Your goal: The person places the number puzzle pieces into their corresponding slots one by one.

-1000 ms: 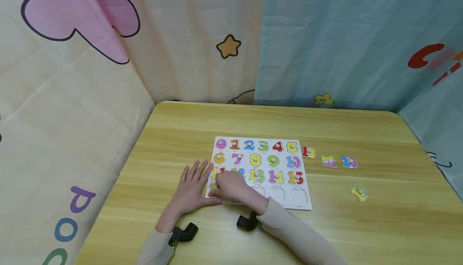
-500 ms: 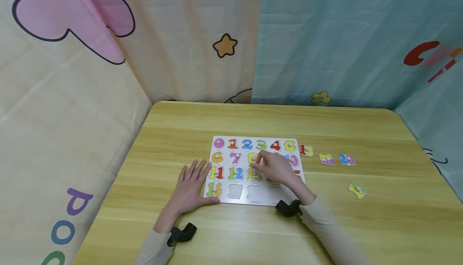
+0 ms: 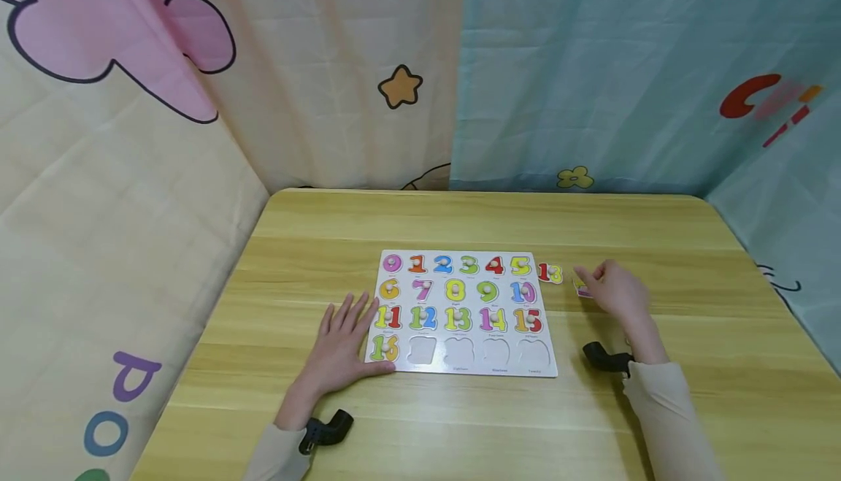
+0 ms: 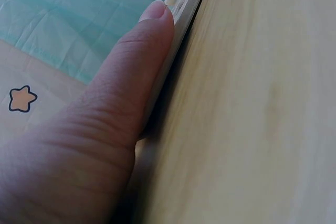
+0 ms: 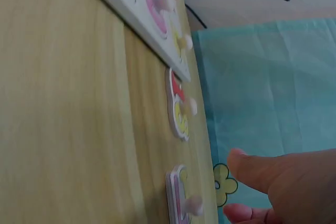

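A white number-puzzle board (image 3: 460, 374) lies on the table, its upper three rows filled with knobbed number pieces. In the bottom row, a green-and-orange 16 piece (image 3: 384, 349) sits at the left beside several bare recesses. My left hand (image 3: 342, 349) rests at the board's lower left corner, fingers spread and thumb (image 4: 134, 66) along the front edge. Over to the right, my right hand (image 3: 617, 291) hovers by a yellow-and-purple number piece (image 5: 178, 195). Its thumb and a fingertip are apart from the white knob, with nothing between them.
A red-and-yellow number piece (image 3: 550, 273) lies loose against the board's right edge. Other loose pieces seen earlier are hidden by my right hand and wrist. Patterned curtains (image 3: 342, 101) stand behind the wooden table (image 3: 460, 422).
My right hand has moved from the board's lower left, across it, to the loose pieces on the right. The 16 piece and bare recesses are uncovered. My left hand stays in place.
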Tool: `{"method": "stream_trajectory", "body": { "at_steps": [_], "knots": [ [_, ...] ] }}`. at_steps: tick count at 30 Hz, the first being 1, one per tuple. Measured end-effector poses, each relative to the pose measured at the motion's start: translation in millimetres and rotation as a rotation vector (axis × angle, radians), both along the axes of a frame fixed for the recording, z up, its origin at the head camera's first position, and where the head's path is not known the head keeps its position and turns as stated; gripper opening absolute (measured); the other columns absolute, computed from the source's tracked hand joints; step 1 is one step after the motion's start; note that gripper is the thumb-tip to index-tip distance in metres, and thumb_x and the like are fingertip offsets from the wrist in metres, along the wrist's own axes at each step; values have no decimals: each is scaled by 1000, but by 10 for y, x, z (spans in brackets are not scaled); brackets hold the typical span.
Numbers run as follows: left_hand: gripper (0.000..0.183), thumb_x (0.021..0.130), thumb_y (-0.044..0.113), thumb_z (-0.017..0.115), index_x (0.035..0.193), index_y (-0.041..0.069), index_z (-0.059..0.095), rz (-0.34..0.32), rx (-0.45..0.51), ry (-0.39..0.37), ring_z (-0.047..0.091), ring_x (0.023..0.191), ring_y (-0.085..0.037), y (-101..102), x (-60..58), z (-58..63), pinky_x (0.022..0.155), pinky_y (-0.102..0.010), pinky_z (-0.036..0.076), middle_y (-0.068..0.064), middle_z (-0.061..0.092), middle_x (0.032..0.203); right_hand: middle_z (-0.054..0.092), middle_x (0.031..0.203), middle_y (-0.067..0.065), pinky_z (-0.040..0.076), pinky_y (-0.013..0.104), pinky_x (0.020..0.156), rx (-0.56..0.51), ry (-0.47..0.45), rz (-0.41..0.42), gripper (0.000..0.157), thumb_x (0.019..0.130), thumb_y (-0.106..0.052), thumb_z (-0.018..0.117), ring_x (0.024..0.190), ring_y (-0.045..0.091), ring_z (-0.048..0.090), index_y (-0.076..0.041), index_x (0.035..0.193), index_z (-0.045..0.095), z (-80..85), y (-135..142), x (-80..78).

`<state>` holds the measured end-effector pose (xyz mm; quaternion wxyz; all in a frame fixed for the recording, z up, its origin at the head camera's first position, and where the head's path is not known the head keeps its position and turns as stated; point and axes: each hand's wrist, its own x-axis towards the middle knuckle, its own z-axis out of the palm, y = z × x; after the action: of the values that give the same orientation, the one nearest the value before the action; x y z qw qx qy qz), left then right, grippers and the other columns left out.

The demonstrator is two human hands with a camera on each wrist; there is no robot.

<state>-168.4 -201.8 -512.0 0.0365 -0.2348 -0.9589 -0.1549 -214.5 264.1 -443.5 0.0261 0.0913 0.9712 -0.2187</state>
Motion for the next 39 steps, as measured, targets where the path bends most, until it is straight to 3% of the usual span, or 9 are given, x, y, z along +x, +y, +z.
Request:
{"method": "stream_trajectory", "body": {
  "at_steps": [4, 12, 17, 21, 24, 27, 34, 39],
  "knots": [
    [112, 69, 82, 53, 152, 13, 22, -1, -1, 11, 7, 142, -34, -10, 0, -17, 110, -55, 1, -11, 16, 156, 48, 61, 5, 34, 34, 48, 59, -59, 10, 51, 95, -51, 47, 56, 21, 47, -4, 76, 54, -22, 92, 52],
    [111, 70, 85, 46, 153, 16, 17, 3, -2, -35, 0, 143, -29, -3, -20, -32, 111, -50, -5, -7, 11, 158, 53, 67, 11, 38, 42, 52, 108, -94, 31, 49, 98, -48, 41, 65, 30, 53, -3, 82, 53, -143, 93, 37],
    [112, 70, 83, 50, 153, 15, 19, 4, 6, -19, 3, 143, -31, 2, -16, -30, 111, -52, -3, -9, 13, 157, 54, 68, 13, 39, 43, 50, 110, -65, 33, 43, 99, -42, 43, 64, 32, 54, -3, 82, 51, -155, 81, 33],
    [112, 69, 82, 52, 153, 14, 20, -1, 10, -11, 5, 142, -33, 8, -7, -17, 111, -53, -1, -10, 15, 157, 52, 64, 8, 36, 39, 47, 102, 17, 58, 37, 97, -38, 49, 58, 28, 51, -5, 82, 50, -142, 20, 66],
    [112, 70, 82, 52, 153, 14, 20, 3, 3, -14, 4, 142, -33, 6, -3, -11, 111, -53, -1, -10, 15, 157, 48, 59, 4, 32, 34, 45, 75, 101, 134, 32, 95, -34, 55, 52, 22, 46, -5, 80, 50, -105, -114, 84],
    [112, 70, 82, 52, 153, 14, 21, 8, 2, -11, 5, 142, -33, -3, 7, -12, 111, -53, -1, -10, 15, 157, 45, 57, 0, 29, 29, 43, 40, 157, 262, 30, 94, -31, 60, 48, 17, 42, -7, 78, 50, -74, -340, 100],
    [111, 70, 82, 52, 152, 14, 21, 5, 12, 3, 6, 142, -33, -2, 3, -37, 111, -54, 0, -10, 17, 156, 43, 57, -8, 27, 24, 43, -21, 130, 569, 28, 89, -33, 67, 48, 8, 39, -17, 75, 49, -87, -1044, 222],
    [111, 71, 82, 52, 152, 13, 21, -3, 7, 19, 6, 142, -33, 5, -3, -51, 111, -54, 0, -11, 17, 156, 42, 56, -11, 26, 23, 45, -13, 98, 701, 29, 90, -36, 65, 48, 5, 39, -20, 75, 47, -153, -1492, 291]
  ]
}}
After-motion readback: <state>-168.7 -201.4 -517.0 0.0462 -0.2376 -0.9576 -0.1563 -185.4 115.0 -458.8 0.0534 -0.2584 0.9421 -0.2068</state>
